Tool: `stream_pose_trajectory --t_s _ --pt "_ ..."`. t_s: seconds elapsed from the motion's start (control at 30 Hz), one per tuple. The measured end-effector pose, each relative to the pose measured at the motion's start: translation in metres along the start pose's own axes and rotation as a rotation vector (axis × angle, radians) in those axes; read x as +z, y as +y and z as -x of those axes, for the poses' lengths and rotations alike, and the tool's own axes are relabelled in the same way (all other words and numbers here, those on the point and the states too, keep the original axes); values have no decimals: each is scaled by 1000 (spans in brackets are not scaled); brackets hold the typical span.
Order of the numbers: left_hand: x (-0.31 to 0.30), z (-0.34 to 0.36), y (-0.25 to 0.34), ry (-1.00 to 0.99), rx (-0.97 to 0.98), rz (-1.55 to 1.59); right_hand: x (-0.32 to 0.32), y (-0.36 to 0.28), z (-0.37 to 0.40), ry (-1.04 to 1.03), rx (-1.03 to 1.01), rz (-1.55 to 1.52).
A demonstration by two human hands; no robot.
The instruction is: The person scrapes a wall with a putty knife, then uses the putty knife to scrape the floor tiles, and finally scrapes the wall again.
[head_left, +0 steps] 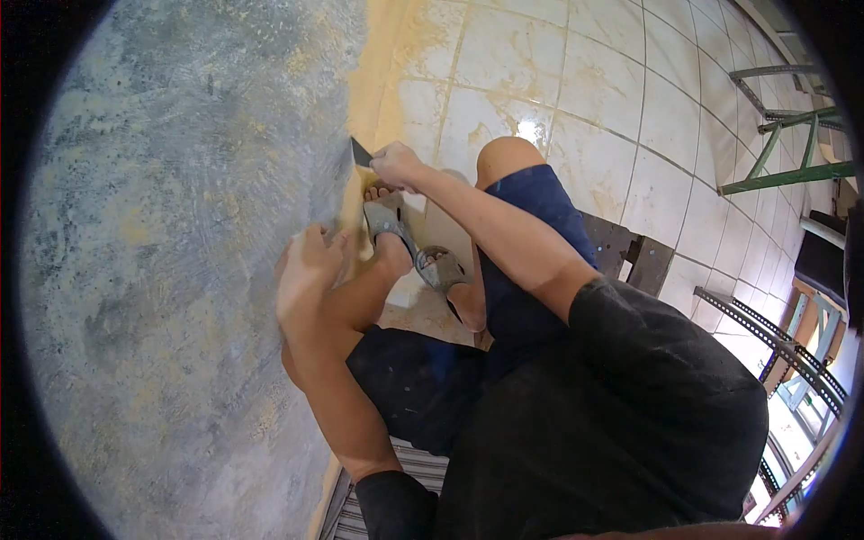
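Observation:
My right hand (396, 167) is closed around the handle of a putty knife (360, 152). The dark triangular blade touches or nearly touches the foot of the mottled blue-grey wall (189, 234), where a tan strip (376, 76) runs along its edge. Nearer to me, my left hand (310, 265) is beside the wall above my knee, its fingers loosely bent and thumb apart, with no object visible in it. Whether its fingertips press on the wall is hard to tell. My sandalled feet (389, 220) are below, between my hands.
White floor tiles (594, 81) carry tan smears. A dark low stool or board (621, 247) is beside my leg. Green metal frames (792, 171) and a perforated metal rack (783, 342) stand at right. A ribbed metal surface (414, 468) lies beneath me.

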State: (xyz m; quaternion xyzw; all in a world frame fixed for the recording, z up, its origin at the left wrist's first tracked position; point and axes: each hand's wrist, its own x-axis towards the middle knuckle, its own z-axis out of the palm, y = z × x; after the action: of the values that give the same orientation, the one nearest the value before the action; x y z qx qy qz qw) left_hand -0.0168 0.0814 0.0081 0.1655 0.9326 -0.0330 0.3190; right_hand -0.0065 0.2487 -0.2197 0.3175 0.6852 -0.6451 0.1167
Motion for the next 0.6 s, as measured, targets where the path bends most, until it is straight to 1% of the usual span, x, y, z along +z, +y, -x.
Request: stream_pose_trajectory --t_s 0.03,0.17,0.23,0.3,0.37,0.4,0.43,0.5,0.53,0.6 --pt "-3 -1 0 -19 5 16 -5 -4 -2 -41 128 7" --pt "-4 -4 3 -18 28 32 -4 -8 3 -38 44 126" --pt "-5 4 10 1 -6 13 2 -13 26 -28 2 3" --pt "-4 5 10 14 -48 -1 3 -13 24 -5 -27 -37" --pt "-3 1 6 3 -1 23 -11 -22 9 -89 168 29" --pt "-3 1 6 6 -1 23 -3 -3 -23 -39 109 185" --pt "-4 0 7 -2 0 23 2 6 -25 -38 106 184" --pt "-5 0 7 -6 -1 26 10 11 -21 35 -83 156" --pt "-5 0 8 -12 -28 16 12 8 -13 38 -88 155" --pt "-7 -2 8 -20 -54 4 14 8 5 137 -215 26"
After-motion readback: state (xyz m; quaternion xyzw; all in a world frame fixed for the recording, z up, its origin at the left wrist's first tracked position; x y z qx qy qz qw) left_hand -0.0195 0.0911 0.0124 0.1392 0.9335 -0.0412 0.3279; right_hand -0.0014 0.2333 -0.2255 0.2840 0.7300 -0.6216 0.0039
